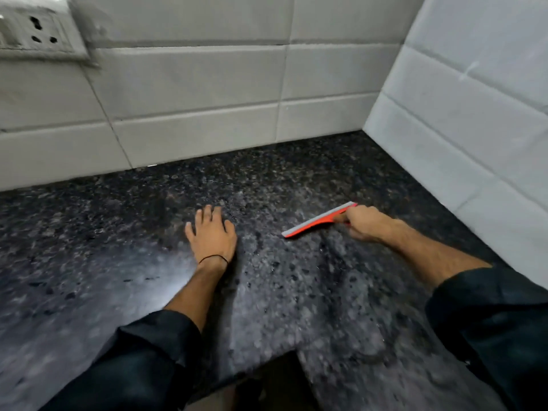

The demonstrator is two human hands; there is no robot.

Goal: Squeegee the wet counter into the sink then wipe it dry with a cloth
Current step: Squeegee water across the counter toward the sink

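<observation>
Squeegee [318,220] in right hand [363,222] (no lettering), counter [296,292]

Nothing readable here, honestly. No text, brand, number or sign shows on the red squeegee [318,220], the speckled dark counter [296,292], the white wall tiles [192,84] or the socket plate [35,28] at far left, which is blurred anyway.

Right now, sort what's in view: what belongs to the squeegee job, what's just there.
Job:
- red squeegee, gripped in right hand
- dark speckled counter
- left hand, flat on the counter

Just there:
- wall socket
- white tiles

Sink and cloth: not in view.
</observation>
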